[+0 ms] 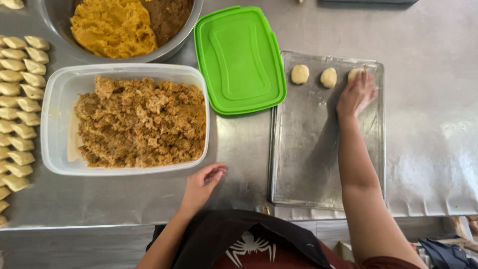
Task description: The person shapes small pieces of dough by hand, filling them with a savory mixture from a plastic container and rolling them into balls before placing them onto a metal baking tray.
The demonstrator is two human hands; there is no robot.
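Pastries (20, 109) lie in rows at far left, beside a tub (55, 99) of brown filling. Left hand (203, 183) rests on the table (428, 139) below it, fingers loosely open, holding nothing. Green lid (240, 59) sits just beside the tray (308, 149), where right hand (356, 93) presses a dough ball (354, 73), fingers curled over it, beside two more.

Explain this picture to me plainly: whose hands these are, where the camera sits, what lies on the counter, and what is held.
One camera, worn on a person's head, looks down at their own bare hands over a steel counter. The right hand rests on a pale dough ball on a flat metal baking tray, beside two more dough balls. The left hand hovers empty, fingers loosely curled, near a clear plastic tub of brown crumbly filling. Also there: a green plastic lid, a steel bowl of yellow and brown paste, and rows of folded pastries.
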